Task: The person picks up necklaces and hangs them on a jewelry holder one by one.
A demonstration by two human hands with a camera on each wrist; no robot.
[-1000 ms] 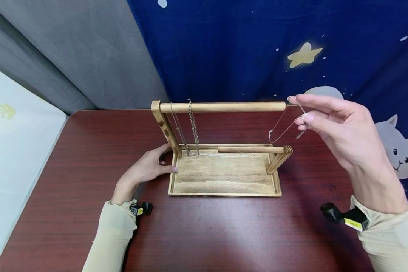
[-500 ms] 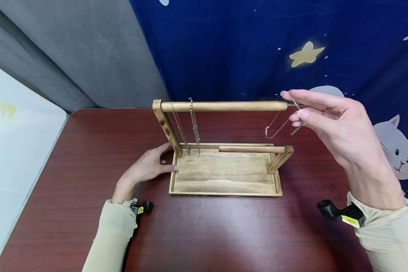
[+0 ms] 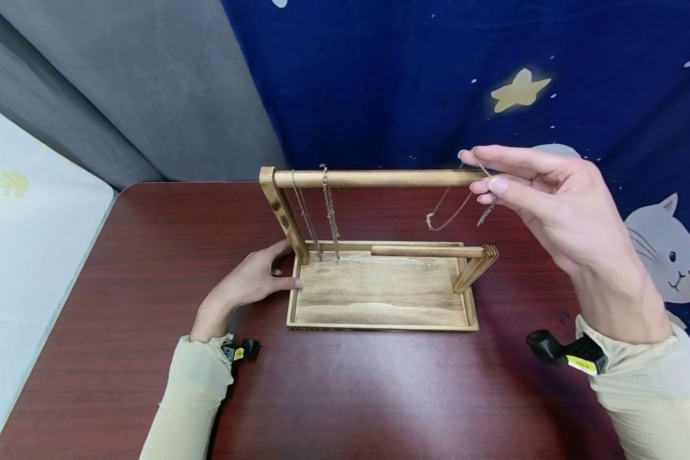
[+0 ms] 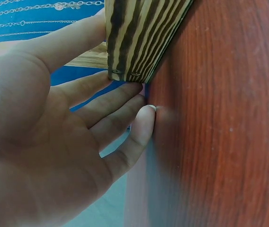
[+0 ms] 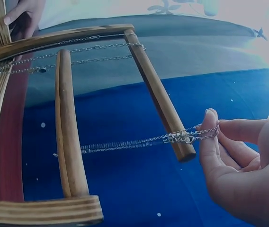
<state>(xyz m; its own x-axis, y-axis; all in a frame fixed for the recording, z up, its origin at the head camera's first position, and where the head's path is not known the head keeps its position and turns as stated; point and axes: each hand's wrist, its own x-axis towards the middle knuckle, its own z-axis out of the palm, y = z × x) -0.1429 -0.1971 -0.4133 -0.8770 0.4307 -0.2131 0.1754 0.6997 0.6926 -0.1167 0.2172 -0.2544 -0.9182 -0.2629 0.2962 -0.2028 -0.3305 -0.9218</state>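
Note:
A wooden necklace stand has a top bar [image 3: 391, 179], a shorter lower bar [image 3: 425, 251] and a tray base [image 3: 379, 310]. My right hand [image 3: 558, 198] pinches a thin chain necklace [image 3: 451, 223] between thumb and fingers. In the right wrist view, the necklace's loop [image 5: 115, 146] lies around the free end of the top bar [image 5: 158, 94]. Two chains, a thin necklace [image 3: 303, 207] and a thicker necklace [image 3: 330, 211], hang near the left post [image 3: 284, 220]. My left hand [image 3: 247, 281] holds the tray's left end, thumb on its rim.
A very thin silvery chain [image 3: 368, 260] runs along the back of the tray. The stand is on a dark red wooden table [image 3: 345, 396]. Behind it hang a grey curtain [image 3: 167, 83] and a blue curtain [image 3: 368, 83] with stars and cats.
My right hand has moved left with the necklace, and its loop has come from beyond the top bar's free end onto that end. My left hand stays at the tray.

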